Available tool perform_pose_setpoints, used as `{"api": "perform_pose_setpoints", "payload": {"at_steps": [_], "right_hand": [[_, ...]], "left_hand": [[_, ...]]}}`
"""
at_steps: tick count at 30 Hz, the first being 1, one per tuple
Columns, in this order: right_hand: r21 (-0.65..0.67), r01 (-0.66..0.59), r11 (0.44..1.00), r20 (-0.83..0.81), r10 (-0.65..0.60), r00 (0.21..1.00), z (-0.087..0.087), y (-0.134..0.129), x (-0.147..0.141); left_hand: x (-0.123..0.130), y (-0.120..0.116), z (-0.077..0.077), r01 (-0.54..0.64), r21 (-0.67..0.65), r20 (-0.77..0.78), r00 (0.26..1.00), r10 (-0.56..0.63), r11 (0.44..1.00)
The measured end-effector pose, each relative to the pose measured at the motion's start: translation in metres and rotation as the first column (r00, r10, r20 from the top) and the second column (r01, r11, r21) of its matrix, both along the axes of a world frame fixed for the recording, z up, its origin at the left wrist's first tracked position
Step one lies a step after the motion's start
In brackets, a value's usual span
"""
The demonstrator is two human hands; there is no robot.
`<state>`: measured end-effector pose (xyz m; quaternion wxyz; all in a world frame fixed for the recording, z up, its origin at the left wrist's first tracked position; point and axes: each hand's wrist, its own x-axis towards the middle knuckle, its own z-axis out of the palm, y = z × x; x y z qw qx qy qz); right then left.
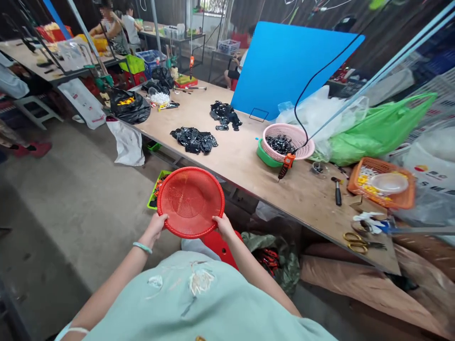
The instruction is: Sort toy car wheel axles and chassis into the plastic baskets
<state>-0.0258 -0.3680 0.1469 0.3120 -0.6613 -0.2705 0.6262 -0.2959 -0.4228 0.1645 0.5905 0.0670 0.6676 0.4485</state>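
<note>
As hands (155,226) (224,226) grip red basket (190,201), table edge (270,199) near, floor (88,199) wide leftward

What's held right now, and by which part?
A red basket, gripped at its rim: left hand on the near-left edge, right hand on the near-right edge.

One round red basket (192,202), two loose black-part heaps (194,140), one pink basket (303,150), one blue board (293,68)
</note>
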Motion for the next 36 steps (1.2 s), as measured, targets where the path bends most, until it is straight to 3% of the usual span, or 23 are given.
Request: {"api": "perform_pose_setpoints", "payload": {"at_steps": [4,8,13,16,19,23,26,29,33,36], "right_hand": [[0.028,0.066,0.997,-0.012,-0.066,0.998,-0.001,0.068,-0.002],[0.04,0.201,0.979,0.011,-0.202,0.979,-0.005,0.12,0.006],[0.062,0.345,0.937,0.052,-0.348,0.936,-0.006,0.18,0.024],[0.105,0.364,0.926,0.017,-0.367,0.93,-0.003,0.234,0.029],[0.17,0.343,0.924,-0.006,-0.347,0.938,0.0,0.312,0.021],[0.235,0.27,0.934,-0.01,-0.275,0.961,-0.003,0.446,-0.011],[0.236,0.24,0.942,-0.019,-0.242,0.97,-0.016,0.553,-0.044],[0.212,0.226,0.951,0.006,-0.233,0.973,-0.04,0.644,-0.075],[0.137,0.202,0.97,0.043,-0.21,0.977,-0.072,0.72,-0.101],[0.097,0.182,0.979,0.035,-0.186,0.982,-0.088,0.745,-0.106]], "left_hand": [[-0.004,0.079,-0.006,0.053,0.007,-0.007,0.999,-0.053,0.999],[0.007,0.157,-0.019,0.127,0.035,-0.002,0.992,-0.127,0.991],[0.037,0.267,-0.028,0.192,0.176,0.005,0.981,-0.196,0.965],[0.046,0.342,-0.031,0.194,0.268,-0.01,0.98,-0.199,0.944],[0.038,0.421,-0.037,0.17,0.338,-0.02,0.985,-0.174,0.926],[0.004,0.535,-0.054,0.095,0.442,-0.041,0.996,-0.085,0.892],[-0.028,0.618,-0.073,0.041,0.475,-0.037,0.999,-0.026,0.879],[-0.055,0.688,-0.092,-0.012,0.405,0.014,1.0,0.007,0.914],[-0.08,0.746,-0.117,-0.016,0.297,0.029,1.0,0.008,0.955],[-0.091,0.756,-0.132,0.026,0.26,0.001,1.0,-0.027,0.965]]}}
